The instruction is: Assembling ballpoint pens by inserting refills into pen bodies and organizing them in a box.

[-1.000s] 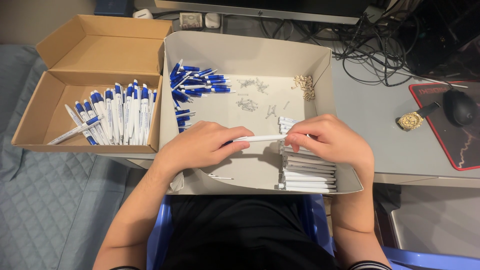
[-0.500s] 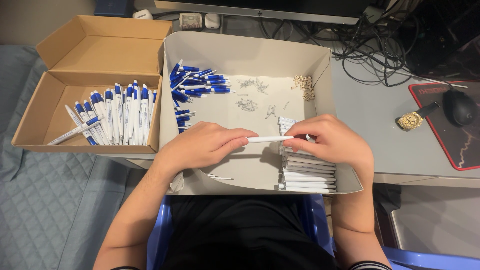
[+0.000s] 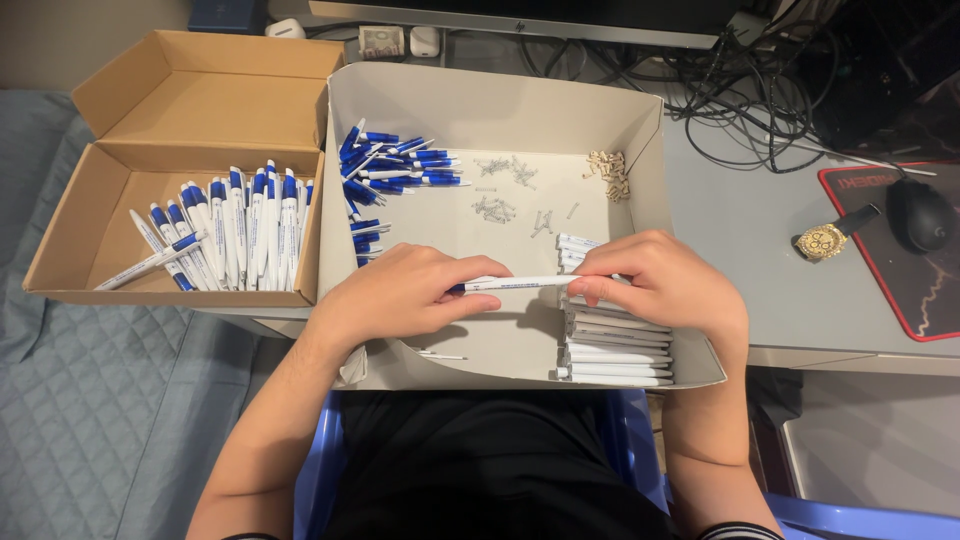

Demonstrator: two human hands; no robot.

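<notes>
1. Hidden: the left hand [image 3: 400,295] covers the blue-tipped end of the white pen barrel [image 3: 520,283]; only a short dark tip shows beside the fingers. The right hand [image 3: 660,285] covers the barrel's other end and the upper part of the stack of white barrels [image 3: 612,350].
2. Grip, left: fingers and thumb closed together on the barrel's left end.
3. Grip, right: fingertips pinched on the barrel's right end; the contact itself is partly masked by the fingers.
4. Position: the barrel lies level between both hands, above the floor of the grey cardboard tray [image 3: 500,110], near its front edge.
5. Cut off: both forearms leave the lower frame edge; the monitor base [image 3: 520,20] at the top is truncated.
6. Hard to make out: the small metal springs [image 3: 500,190] are scattered and too fine to count; the pale plastic bits [image 3: 607,172] are indistinct in shape; the print on the barrel is illegible.
7. Materials: the blue pen caps [image 3: 395,165] are glossy plastic, heaped in the tray's left rear corner.
8. The brown corrugated box [image 3: 150,110], flap upright, holds assembled blue-and-white pens [image 3: 225,235] lying roughly parallel.
9. The quilted grey bed cover [image 3: 90,400] lies under the box.
10. On the grey table [image 3: 740,230]: tangled black cables [image 3: 760,90], a gold wristwatch [image 3: 825,240], a black mouse [image 3: 922,213] on a red-edged mat [image 3: 900,300].
</notes>
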